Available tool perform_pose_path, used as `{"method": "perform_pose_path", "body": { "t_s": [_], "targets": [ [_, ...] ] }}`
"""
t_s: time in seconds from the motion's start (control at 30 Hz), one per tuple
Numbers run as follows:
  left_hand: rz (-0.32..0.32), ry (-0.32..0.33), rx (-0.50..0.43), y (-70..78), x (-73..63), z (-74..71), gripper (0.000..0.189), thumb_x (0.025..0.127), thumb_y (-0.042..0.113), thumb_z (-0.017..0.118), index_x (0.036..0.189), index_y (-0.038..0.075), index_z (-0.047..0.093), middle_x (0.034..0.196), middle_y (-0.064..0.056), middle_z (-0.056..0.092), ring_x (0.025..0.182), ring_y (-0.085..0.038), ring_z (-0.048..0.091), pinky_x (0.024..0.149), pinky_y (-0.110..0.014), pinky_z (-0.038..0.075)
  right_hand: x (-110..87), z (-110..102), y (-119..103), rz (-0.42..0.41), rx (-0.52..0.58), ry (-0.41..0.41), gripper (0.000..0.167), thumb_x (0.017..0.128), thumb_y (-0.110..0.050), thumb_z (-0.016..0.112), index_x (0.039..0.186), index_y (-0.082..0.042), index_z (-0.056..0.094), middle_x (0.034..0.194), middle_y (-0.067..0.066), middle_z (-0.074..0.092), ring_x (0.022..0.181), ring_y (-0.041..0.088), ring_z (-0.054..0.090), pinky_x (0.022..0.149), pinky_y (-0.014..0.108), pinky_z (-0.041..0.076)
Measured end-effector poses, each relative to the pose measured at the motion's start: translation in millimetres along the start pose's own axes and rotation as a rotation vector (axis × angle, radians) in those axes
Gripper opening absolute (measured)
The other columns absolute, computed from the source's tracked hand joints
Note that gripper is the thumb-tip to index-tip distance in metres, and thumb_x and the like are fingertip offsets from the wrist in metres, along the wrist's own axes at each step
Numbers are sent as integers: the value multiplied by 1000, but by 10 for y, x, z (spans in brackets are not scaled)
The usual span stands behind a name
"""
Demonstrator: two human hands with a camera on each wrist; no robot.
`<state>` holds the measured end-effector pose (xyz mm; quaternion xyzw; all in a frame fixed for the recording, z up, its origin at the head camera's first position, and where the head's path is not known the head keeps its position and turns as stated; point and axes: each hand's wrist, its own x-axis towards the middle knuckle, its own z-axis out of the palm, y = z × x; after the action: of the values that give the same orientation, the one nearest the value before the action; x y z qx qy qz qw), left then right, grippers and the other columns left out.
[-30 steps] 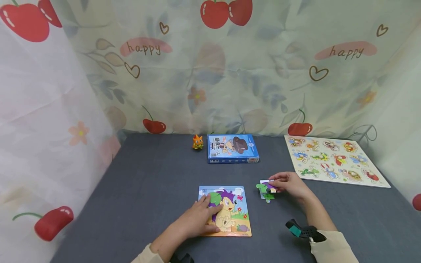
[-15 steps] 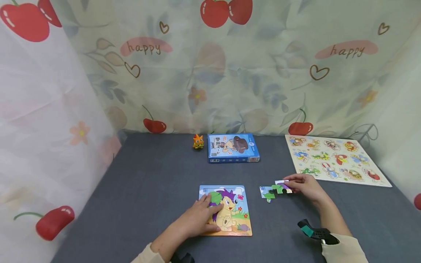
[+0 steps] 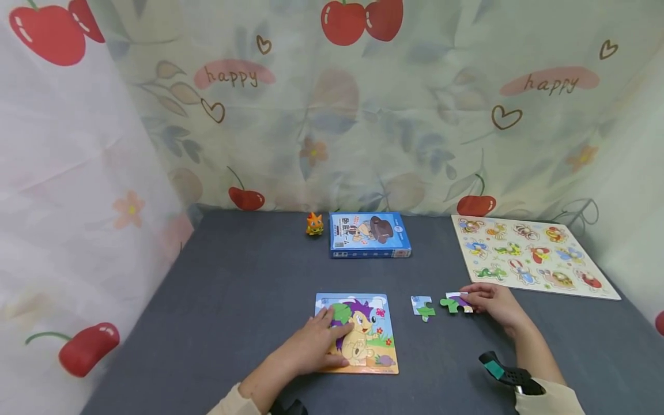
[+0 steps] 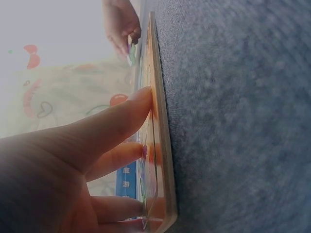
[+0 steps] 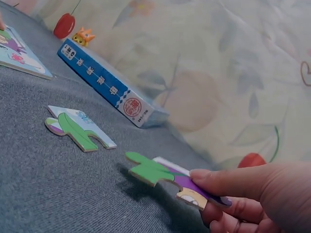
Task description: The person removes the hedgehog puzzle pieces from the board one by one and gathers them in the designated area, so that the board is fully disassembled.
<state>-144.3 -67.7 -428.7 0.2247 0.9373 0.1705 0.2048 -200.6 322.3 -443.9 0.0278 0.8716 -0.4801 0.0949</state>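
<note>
My left hand (image 3: 313,344) rests with spread fingers on a small jigsaw puzzle board (image 3: 384,344) with a purple-haired cartoon animal. Its left part is hidden under the hand. In the left wrist view the thumb (image 4: 138,104) touches the board's surface near its edge. Right of the board, my right hand (image 3: 495,304) pinches a green, purple and white puzzle piece (image 5: 155,172) between thumb and fingers. The right wrist view shows that piece tilted just above the cloth, its shadow below. A second puzzle piece (image 3: 422,307), blue and green, lies loose between the board and the held piece.
A blue box (image 3: 369,235) stands at the back, with a small orange toy figure (image 3: 314,224) to its left. At the far right lies a white board with insect pictures (image 3: 534,256). A printed curtain (image 3: 332,115) closes off the back of the dark cloth surface.
My right hand has moved to the right with its puzzle piece, from over the loose piece to a gap beside it. The loose piece now shows fully. The left hand stays put.
</note>
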Motion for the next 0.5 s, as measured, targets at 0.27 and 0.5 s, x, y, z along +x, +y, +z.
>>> {"method": "perform_pose_path", "body": {
  "t_s": [0.27,0.5],
  "targets": [
    [4,4,0,-9,-1,8,63,81,51,64,138,33,45,152,-15,27,142,-33,21,109,-54,29,1,24,27,-23,-29,15,41,91,-26,61,112,9,59,79,-3,66,67,4,54,61,22,48],
    [5,2,3,-6,-1,9,63,81,51,64,138,33,45,152,-15,27,142,-33,21,109,-54,29,12,66,36,-62,-79,29,44,85,-23,69,111,10,59,79,1,64,64,4,54,56,22,48]
  ]
}}
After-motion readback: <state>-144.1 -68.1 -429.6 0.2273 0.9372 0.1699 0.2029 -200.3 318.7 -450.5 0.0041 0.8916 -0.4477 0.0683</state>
